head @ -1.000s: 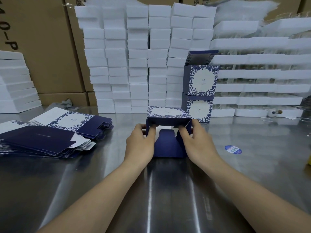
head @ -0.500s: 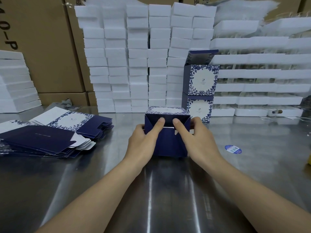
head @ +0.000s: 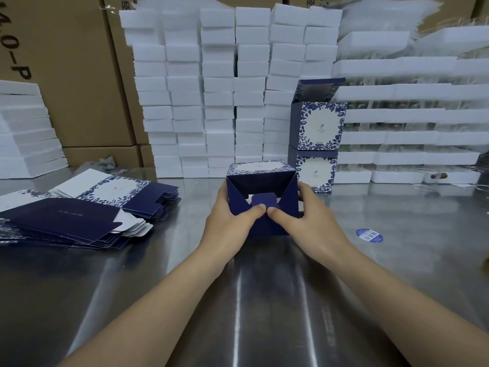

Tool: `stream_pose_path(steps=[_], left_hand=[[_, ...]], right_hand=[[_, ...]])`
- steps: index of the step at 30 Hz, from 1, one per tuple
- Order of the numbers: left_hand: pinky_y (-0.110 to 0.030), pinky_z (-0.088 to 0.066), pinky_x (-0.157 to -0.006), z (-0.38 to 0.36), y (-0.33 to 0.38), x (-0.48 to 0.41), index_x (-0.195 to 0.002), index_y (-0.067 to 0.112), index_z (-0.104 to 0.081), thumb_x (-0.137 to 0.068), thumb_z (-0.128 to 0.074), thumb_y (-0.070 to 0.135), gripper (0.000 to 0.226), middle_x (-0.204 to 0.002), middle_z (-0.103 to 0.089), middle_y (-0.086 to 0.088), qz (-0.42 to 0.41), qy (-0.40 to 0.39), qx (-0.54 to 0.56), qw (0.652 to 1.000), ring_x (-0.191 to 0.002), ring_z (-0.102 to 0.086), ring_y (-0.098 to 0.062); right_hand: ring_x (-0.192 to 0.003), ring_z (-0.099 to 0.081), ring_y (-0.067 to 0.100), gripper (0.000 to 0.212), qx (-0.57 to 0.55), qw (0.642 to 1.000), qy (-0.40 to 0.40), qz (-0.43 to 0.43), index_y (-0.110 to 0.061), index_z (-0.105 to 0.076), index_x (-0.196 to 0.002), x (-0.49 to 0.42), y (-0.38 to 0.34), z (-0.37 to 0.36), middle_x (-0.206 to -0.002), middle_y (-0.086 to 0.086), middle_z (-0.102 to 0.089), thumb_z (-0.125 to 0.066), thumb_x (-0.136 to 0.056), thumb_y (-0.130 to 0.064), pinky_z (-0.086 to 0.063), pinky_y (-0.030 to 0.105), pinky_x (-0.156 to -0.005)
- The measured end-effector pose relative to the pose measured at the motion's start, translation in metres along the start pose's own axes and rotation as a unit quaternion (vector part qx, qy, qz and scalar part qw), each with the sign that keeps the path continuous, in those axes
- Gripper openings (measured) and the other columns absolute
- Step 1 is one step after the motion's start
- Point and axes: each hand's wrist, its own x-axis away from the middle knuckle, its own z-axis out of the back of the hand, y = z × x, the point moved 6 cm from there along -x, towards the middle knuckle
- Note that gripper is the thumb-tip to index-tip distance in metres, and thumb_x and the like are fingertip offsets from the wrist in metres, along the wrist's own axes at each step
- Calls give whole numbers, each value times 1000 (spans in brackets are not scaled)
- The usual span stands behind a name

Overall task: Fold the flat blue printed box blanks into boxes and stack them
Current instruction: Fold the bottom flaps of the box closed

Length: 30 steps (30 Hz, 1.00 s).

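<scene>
Grip: your left hand (head: 232, 221) and right hand (head: 311, 221) each clasp a side of the half-folded dark blue card box (head: 260, 181), thumbs meeting on its near flaps.
Box: on its side on the shiny steel desk (head: 397, 266), near the two-high stack of finished blue-and-white boxes (head: 318, 125).
Tab: small blue locking tab (head: 264, 200) shows between the angled flaps, seemingly not yet seated.
Technique: press both thumbs evenly, keep the walls square, and guide the tab in without creasing.
Blanks: pile of flat blue blanks (head: 79, 221) lies at your left.

The left hand (head: 232, 223) and right hand (head: 312, 223) are bare, as are both slender forearms.
</scene>
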Motion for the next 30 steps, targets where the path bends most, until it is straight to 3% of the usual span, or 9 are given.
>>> stream_pose_path(steps=[7,13,16,21,25,30], left_hand=[[-36,-60,-95,1,-4,-2,-141,35,-56,-89,-76,20,58,-124,-74,11,-9,5,-24,1000,-112,-71,-13],[-31,-61,-87,5,-4,-7,-138,36,-58,-93,-76,18,51,-118,-74,14,-21,31,-58,998,-106,-71,-10],[-31,-61,-89,6,-4,-6,-138,36,-58,-93,-76,18,51,-119,-73,15,-22,35,-68,997,-106,-71,-9],[-25,-59,-87,6,-2,-5,-143,33,-56,-92,-78,17,58,-123,-72,14,-26,36,-69,997,-111,-69,-9],[-10,-56,-75,5,0,-4,-149,31,-52,-91,-81,19,66,-130,-69,10,-37,32,-75,996,-113,-67,-8],[-8,-55,-75,5,0,-6,-152,33,-49,-91,-83,24,71,-130,-69,9,-54,27,-77,995,-112,-66,-5]], right_hand=[[-103,-60,-15,63,-46,999,-14,-6,-44,-45,-146,0,3,-4,-118,-24,-69,-76,-92,-38,-49,17,-85],[-104,-57,-20,67,-55,998,15,-1,-45,-45,-144,1,0,-3,-115,-26,-68,-81,-88,-39,-51,21,-87],[-105,-58,-18,66,-62,998,19,-2,-45,-46,-142,2,0,-2,-113,-27,-68,-82,-88,-37,-56,29,-93],[-115,-62,-3,68,-73,997,19,-12,-44,-45,-145,1,1,-2,-119,-21,-69,-82,-88,-37,-59,45,-97],[-111,-62,-6,63,-68,998,7,-16,-42,-45,-145,0,4,-4,-117,-23,-70,-78,-92,-35,-57,42,-100],[-110,-67,3,54,-54,999,-4,2,-35,-51,-145,0,3,-6,-119,-21,-71,-73,-96,-32,-54,38,-100]])
